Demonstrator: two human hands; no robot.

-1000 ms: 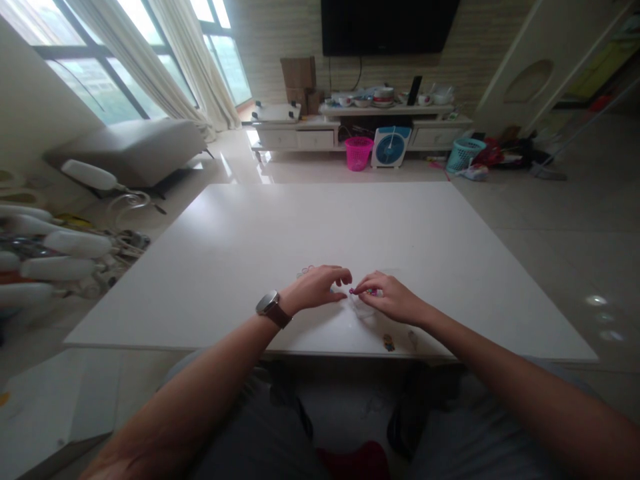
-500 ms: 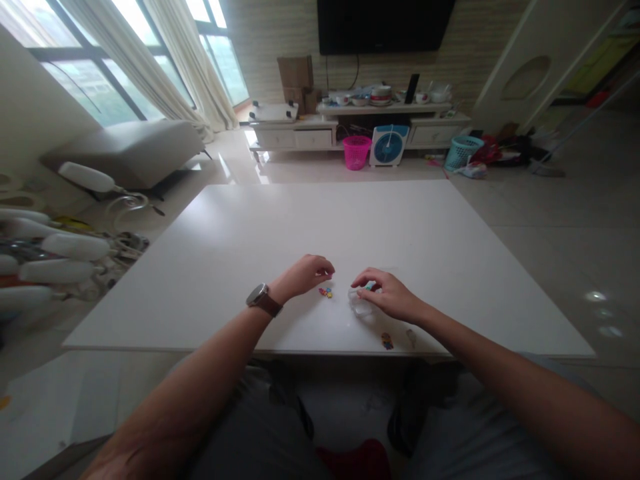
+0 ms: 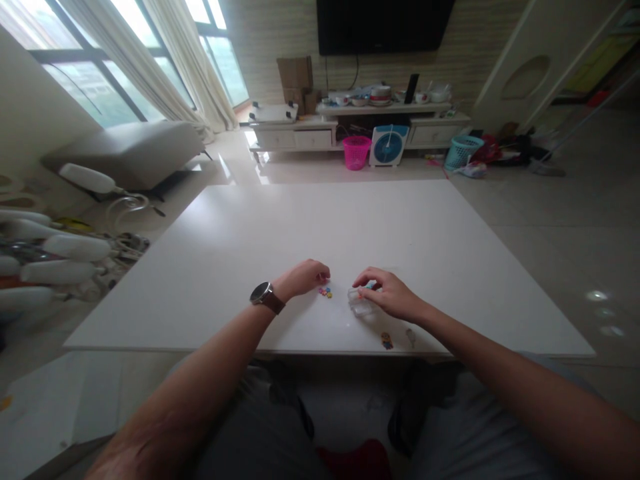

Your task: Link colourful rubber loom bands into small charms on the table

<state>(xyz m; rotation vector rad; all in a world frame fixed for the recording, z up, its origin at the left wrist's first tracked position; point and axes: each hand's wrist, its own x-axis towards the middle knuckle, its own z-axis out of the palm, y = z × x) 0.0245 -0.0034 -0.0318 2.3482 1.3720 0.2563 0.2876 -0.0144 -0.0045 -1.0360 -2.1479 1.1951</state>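
Note:
My left hand, with a watch on its wrist, is just above the white table. Its fingers are pinched together beside a small cluster of colourful pieces; what lies between the fingertips is too small to make out. To the right, my right hand curls around a small clear plastic box resting on the table. Something greenish and orange shows under its fingers, partly hidden. Nearer the front edge lie a yellow and blue cartoon figure and a small pale, see-through item.
The large white table ends close to my knees. Beyond it stand a pink basket, a blue fan and a teal basket by a low cabinet. White padded parts of some item crowd the left side.
My left hand has moved slightly down toward the small cluster, and the pink bit seen at its fingertips no longer shows clearly. My right hand and the clear box have hardly moved.

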